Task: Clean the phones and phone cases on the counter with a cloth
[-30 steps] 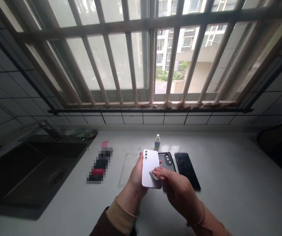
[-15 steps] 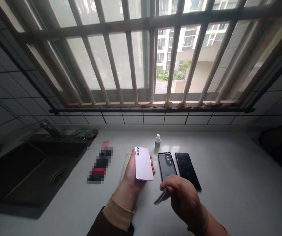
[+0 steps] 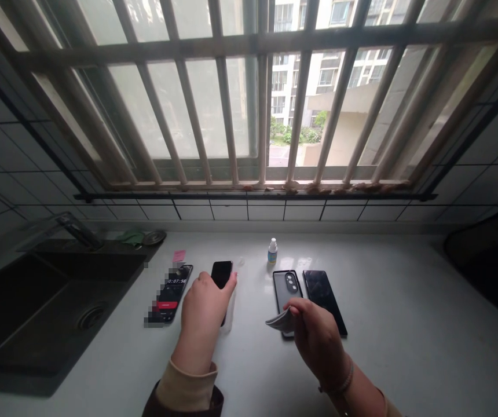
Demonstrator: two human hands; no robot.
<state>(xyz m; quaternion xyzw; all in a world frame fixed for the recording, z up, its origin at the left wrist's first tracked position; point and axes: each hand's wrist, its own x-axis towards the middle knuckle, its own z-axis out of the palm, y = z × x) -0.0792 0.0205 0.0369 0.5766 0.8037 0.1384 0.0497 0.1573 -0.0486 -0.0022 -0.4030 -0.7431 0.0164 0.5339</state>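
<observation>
Nearest, at about 6 o'clock, the left hand (image 3: 203,313) with its cream knit cuff (image 3: 186,387) has turned over since the moment before: the pale lilac back with its three lenses no longer shows. It now grips, back of the hand up and thumb along one edge, a slim phone with a black glass face (image 3: 222,274), which pokes out past the fingertips towards 12 o'clock. Half hidden beneath that hand, a clear plastic phone case (image 3: 230,310) lies on the white counter (image 3: 405,313). At about 4 o'clock, the right hand (image 3: 318,341), with a thin beaded bracelet (image 3: 341,382) on its wrist, stays pinched closed on a folded grey cleaning cloth (image 3: 281,320), now held just above a phone in a black case with an oval camera bump (image 3: 287,289). Beside that lies a black phone, glass side up (image 3: 323,301). Further off at 12 o'clock stands a small white dropper bottle with a blue cap (image 3: 272,252). At 10 o'clock, a phone showing a running timer (image 3: 168,292), partly blurred, lies just below a pink sticky note (image 3: 178,255). Beyond it, at 9 to 10 o'clock, are a dark sink (image 3: 36,324), a metal faucet (image 3: 77,230) and a green cloth (image 3: 131,237). Farthest off, a window with pale metal bars (image 3: 260,87) looks out on an apartment block (image 3: 314,69).
</observation>
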